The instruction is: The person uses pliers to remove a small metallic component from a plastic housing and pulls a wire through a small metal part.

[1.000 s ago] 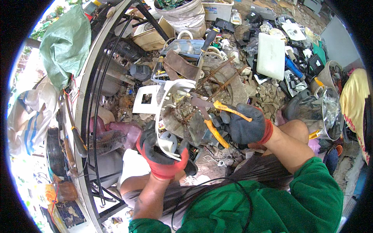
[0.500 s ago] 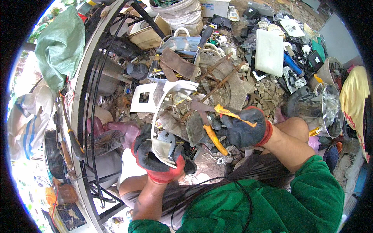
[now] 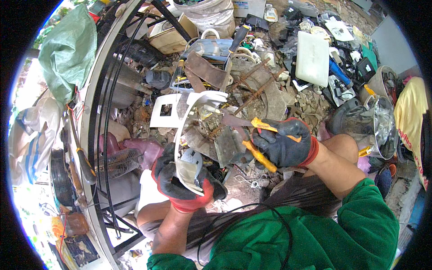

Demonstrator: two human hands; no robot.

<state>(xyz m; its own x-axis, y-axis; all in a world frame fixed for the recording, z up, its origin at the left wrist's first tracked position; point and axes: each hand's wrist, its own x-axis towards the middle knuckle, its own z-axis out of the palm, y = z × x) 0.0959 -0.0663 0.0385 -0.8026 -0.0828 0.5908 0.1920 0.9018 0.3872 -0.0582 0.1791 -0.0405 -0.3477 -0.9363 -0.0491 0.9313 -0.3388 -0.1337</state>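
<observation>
My left hand (image 3: pixel 182 182), in a black and red work glove, is closed round the lower end of a curved white plastic casing (image 3: pixel 180 139). The casing stands up from the palm and bends to the right at its top. In my right hand (image 3: pixel 288 143), gloved the same way, is a pair of pliers (image 3: pixel 261 155) with yellow-orange handles. Its rusty brown jaws point left, toward small fittings (image 3: pixel 208 111) inside the casing's upper part; whether they touch cannot be seen. The handles are spread apart, with my fingers around them.
A white square frame plate (image 3: pixel 163 118) lies behind the casing. Beyond it sits a blue toolbox (image 3: pixel 211 46) with screwdrivers. A black metal rack (image 3: pixel 108 112) stands at left. Scrap plastic and a white panel (image 3: pixel 312 58) cover the far right. A clear bucket (image 3: pixel 378 128) stands right.
My right fingers have closed in around the pliers' lower handle, which has shifted right and slightly up. My left hand and the casing have barely moved.
</observation>
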